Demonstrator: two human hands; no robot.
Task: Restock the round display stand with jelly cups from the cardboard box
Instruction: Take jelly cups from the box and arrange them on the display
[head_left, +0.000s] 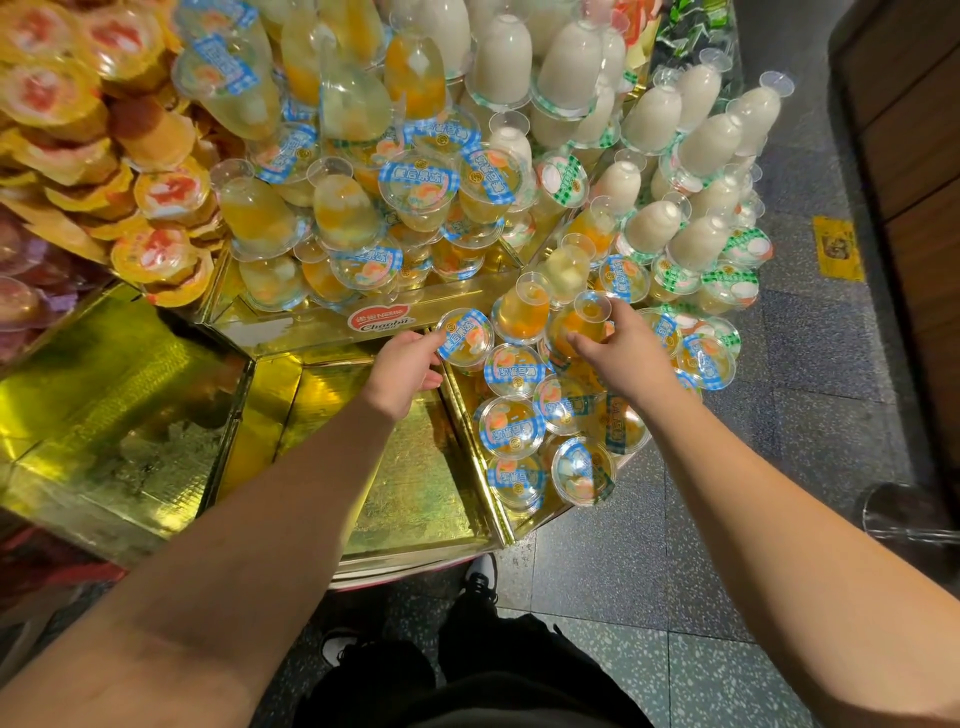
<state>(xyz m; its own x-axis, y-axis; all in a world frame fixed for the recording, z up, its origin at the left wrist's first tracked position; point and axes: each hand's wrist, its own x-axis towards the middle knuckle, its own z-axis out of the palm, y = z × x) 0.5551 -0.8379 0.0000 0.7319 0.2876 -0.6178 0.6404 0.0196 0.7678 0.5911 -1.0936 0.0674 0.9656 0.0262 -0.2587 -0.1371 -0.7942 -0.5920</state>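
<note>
Your left hand: your fingers curl round a jelly cup with a blue checked lid; you hold it at its near-left edge, lid tilted up toward you.

Your right hand: your fingers and thumb curl round an upturned orange-filled cup; its clear base sits just beyond your fingertips, its body under your thumb.

Between your hands: another upturned orange cup stands just beyond and between both sets of fingertips, close to both held cups.

Filled compartment: just nearer than your right fingers, blue-lidded cups lie packed in a gold wedge of the round display stand, lids mostly upward.

Bare compartment: under your left wrist, a gold foil floor, divided from the filled wedge by a gold wall running back from your left fingertips.

Upper tier: beyond both sets of fingertips, clear fruit cups pile high; to their right stand milky white cups; far to your left, orange-wrapped cups.

Cardboard box: you cannot see it from here.

Below: your dark shoes on a speckled floor.
</note>
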